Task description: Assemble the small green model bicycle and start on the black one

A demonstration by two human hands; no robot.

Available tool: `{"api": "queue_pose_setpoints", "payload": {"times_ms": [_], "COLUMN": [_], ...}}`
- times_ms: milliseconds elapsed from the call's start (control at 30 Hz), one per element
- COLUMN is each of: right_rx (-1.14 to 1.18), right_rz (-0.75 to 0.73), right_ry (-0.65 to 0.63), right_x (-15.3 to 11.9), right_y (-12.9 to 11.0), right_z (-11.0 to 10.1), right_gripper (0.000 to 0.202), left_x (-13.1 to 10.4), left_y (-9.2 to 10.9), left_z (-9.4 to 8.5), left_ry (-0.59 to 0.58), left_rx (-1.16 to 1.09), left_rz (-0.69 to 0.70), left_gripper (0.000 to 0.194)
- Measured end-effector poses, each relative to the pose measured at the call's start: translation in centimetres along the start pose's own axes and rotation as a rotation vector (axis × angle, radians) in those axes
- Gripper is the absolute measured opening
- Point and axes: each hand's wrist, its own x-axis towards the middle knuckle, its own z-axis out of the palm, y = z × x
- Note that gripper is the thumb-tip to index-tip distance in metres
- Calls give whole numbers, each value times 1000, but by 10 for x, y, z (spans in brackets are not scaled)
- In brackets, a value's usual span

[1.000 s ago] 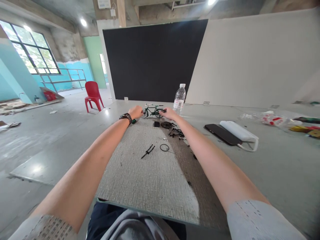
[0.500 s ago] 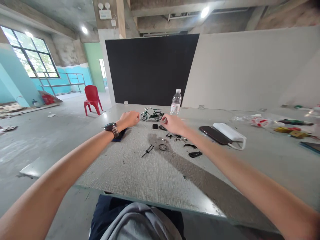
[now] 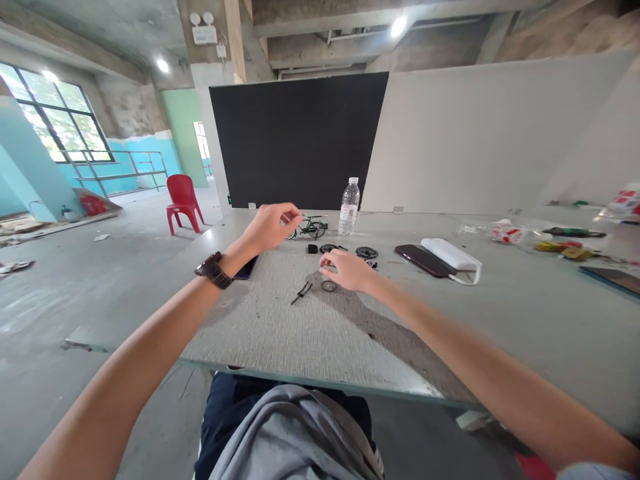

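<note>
A small dark green model bicycle (image 3: 316,228) stands upright on the grey table. My left hand (image 3: 273,225), with a dark wristwatch, is held at its front end and hides the handlebar and part of the front wheel. Its fingers are bent but apart; whether they touch the bicycle cannot be made out. My right hand (image 3: 345,268) hovers over loose bicycle parts, fingers loosely apart, nothing visible in them. Around it lie a spoked wheel (image 3: 367,253), a thin ring (image 3: 329,286), a black fork (image 3: 302,293) and a small black block (image 3: 313,249). Other parts are covered by the hand.
A clear water bottle (image 3: 349,208) stands behind the parts. To the right lie a dark phone (image 3: 425,261) and a white power bank (image 3: 447,257) with a cable. A dark flat object (image 3: 247,268) is below my left wrist. Plastic packaging (image 3: 505,231) lies farther right.
My right hand has moved from the bicycle's rear wheel down towards me, over the loose parts. My left hand has shifted right and up, now covering the bicycle's front, and its fingers have loosened.
</note>
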Motion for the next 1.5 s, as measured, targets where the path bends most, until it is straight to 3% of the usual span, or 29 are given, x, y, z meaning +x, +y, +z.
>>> {"api": "queue_pose_setpoints", "payload": {"times_ms": [67,133,300,433,567,733,900,1233,1500], "right_rx": [-8,-10,-5,-19,-62,-174,-240,-244,-256], "right_rz": [-11,-24,-72,-65,25,307,333,314,337], "right_ry": [-28,-55,-93,-115,-38,41,-48,-20,-5], "right_x": [-2,-4,-14,-16,-11,-10,-20,-17,-18], "right_y": [-1,-2,1,3,15,54,81,70,80], "right_z": [1,1,3,4,-2,-15,-23,-20,-12], "right_gripper": [27,32,28,27,27,37,34,22,27], "left_x": [6,8,1,-11,-30,-49,-50,-49,-50], "left_y": [7,9,-5,-24,-41,-53,-53,-59,-61], "left_z": [-5,-1,44,85,105,106,103,107,109], "left_ry": [-55,-234,-470,-455,-357,-411,-469,-465,-445], "left_rx": [-15,6,190,342,327,280,211,122,140], "left_rz": [56,106,109,247,227,93,31,38,72], "left_gripper": [25,25,27,32,39,44,45,43,40]}}
